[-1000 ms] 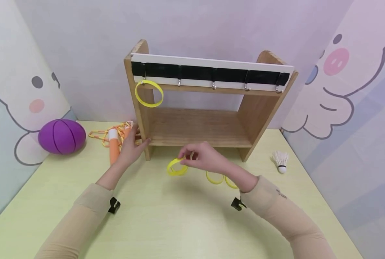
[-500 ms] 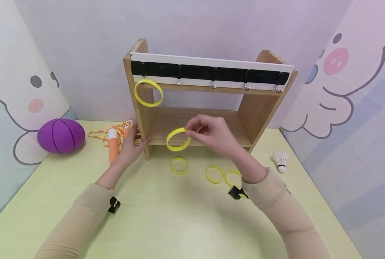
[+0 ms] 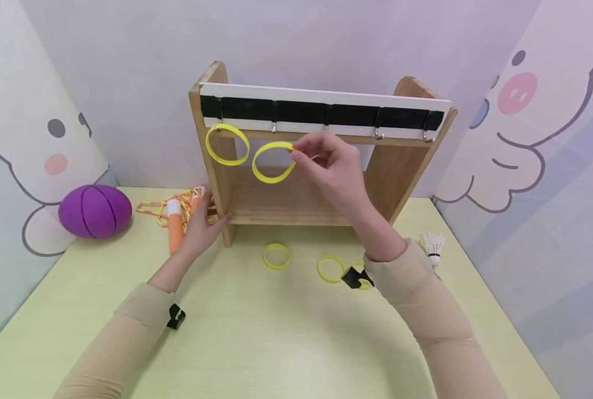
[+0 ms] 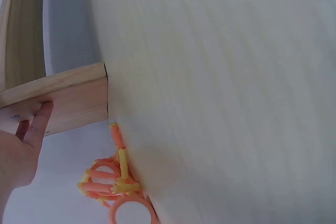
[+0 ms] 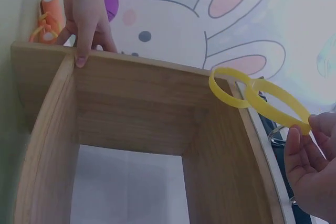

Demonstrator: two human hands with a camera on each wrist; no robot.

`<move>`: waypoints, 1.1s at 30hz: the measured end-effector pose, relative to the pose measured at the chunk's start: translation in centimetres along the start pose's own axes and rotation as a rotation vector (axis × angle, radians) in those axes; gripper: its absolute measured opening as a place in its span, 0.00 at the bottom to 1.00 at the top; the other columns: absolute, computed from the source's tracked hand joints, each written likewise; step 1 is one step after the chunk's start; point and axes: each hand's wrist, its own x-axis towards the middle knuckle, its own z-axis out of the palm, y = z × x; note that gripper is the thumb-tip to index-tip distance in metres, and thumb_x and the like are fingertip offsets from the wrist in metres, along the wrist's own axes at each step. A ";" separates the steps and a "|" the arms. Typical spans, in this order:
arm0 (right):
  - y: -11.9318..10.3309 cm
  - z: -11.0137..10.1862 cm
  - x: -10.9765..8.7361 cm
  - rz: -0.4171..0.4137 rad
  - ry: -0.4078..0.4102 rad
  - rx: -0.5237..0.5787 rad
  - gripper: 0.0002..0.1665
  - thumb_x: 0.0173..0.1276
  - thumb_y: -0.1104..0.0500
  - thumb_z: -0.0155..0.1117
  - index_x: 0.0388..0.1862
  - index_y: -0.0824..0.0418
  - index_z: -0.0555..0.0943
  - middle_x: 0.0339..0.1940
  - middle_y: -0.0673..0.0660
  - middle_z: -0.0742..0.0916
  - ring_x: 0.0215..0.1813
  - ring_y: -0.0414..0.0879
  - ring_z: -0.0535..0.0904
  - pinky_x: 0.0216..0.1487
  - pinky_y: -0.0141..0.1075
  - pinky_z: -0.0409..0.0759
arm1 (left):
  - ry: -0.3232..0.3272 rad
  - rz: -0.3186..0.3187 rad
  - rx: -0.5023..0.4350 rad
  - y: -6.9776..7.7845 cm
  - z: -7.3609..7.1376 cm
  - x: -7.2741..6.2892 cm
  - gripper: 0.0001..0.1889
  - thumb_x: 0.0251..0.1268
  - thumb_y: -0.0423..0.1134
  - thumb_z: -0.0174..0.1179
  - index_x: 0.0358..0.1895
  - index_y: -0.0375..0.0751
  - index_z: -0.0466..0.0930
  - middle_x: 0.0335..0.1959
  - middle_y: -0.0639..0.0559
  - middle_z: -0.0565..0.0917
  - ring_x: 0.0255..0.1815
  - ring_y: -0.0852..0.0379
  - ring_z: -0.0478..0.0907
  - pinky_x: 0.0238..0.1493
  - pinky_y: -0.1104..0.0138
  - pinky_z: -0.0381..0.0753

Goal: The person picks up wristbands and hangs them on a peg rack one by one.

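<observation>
- Fingers (image 3: 310, 139) of the right hand (image 3: 340, 174) are narrowed to a pinch; a thin yellow ring (image 3: 270, 180) is held by its rim between thumb and fingertips, with its loop extended to their left.
- Above these fingertips, a white board with a black strip (image 3: 301, 112) is fitted with small silver metal hooks (image 3: 378, 133); the held ring is seen just below the second hook from the left.
- Farther left of the pinch, a matching hanging ring (image 3: 231, 163) is suspended from the leftmost hook.
- The board is carried by a light-brown wooden rack (image 3: 256, 205), whose lower shelf is seen below and behind the right fingers.
- The left hand (image 3: 202, 228) is set well apart, with thumb and fingers spread; the thumb is rested at the front edge of the rack's left side panel, and the fingers are pressed to its outer face.
- Beside the left fingers, a skipping rope with orange handles (image 3: 175, 227) is laid; farther left, a purple ball (image 3: 94, 211) is placed.
- Well below the right fingers, three yellow rings (image 3: 276, 268) are laid on the pale table (image 3: 256, 343), the rightmost partly hidden by a black device (image 3: 352, 277) at the right wrist.
- To the right of that hand, a white shuttlecock (image 3: 432, 244) is partly covered by the sleeve.
</observation>
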 end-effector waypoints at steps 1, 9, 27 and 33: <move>0.0 0.1 0.2 -0.010 0.018 0.016 0.09 0.61 0.65 0.66 0.39 0.69 0.81 0.32 0.58 0.85 0.29 0.50 0.80 0.29 0.32 0.82 | 0.000 -0.001 -0.002 0.0 0.0 0.0 0.40 0.64 0.39 0.60 0.75 0.49 0.47 0.64 0.33 0.66 0.56 0.35 0.73 0.45 0.47 0.81; 0.5 1.0 0.9 -0.013 0.134 0.046 0.10 0.60 0.68 0.66 0.39 0.72 0.79 0.32 0.62 0.86 0.31 0.46 0.83 0.32 0.37 0.84 | -0.011 -0.015 0.014 0.1 0.1 0.0 0.40 0.65 0.41 0.59 0.75 0.49 0.46 0.63 0.34 0.66 0.57 0.36 0.73 0.46 0.47 0.82; 2.5 2.3 1.3 -0.191 0.172 -0.270 0.10 0.61 0.61 0.68 0.37 0.66 0.81 0.35 0.57 0.87 0.32 0.42 0.83 0.29 0.32 0.83 | -0.004 -0.006 0.011 0.2 -0.1 -0.1 0.40 0.64 0.39 0.60 0.75 0.50 0.46 0.62 0.34 0.67 0.56 0.36 0.73 0.44 0.47 0.82; 2.5 1.9 1.0 -0.155 0.143 -0.310 0.12 0.62 0.58 0.67 0.40 0.64 0.81 0.38 0.54 0.87 0.34 0.39 0.82 0.31 0.30 0.83 | -0.009 -0.010 0.012 0.2 -0.1 0.0 0.40 0.64 0.40 0.59 0.75 0.50 0.46 0.63 0.34 0.66 0.57 0.36 0.73 0.45 0.47 0.82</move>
